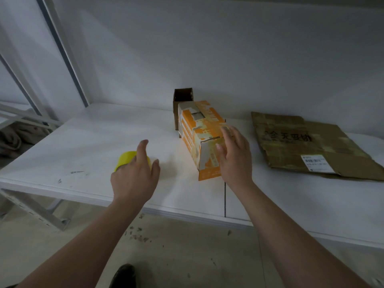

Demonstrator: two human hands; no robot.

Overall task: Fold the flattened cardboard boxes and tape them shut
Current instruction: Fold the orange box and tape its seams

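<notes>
An orange and white cardboard box [195, 132] lies folded up on the white table [87, 142], its near end facing me. My right hand [234, 156] rests open against that near end and the top right edge. A yellow roll of tape [122, 161] sits on the table to the left. My left hand [135, 173] hovers over the roll with fingers spread, partly hiding it; I cannot tell if it touches. A flattened brown cardboard box [307, 142] with a white label lies on the table at the right.
A small open brown box [182, 96] stands upright behind the orange box, against the white wall. A metal shelf frame [62, 48] rises at the left. The table's front edge runs just below my hands, with bare floor and my shoe [124, 275] beneath.
</notes>
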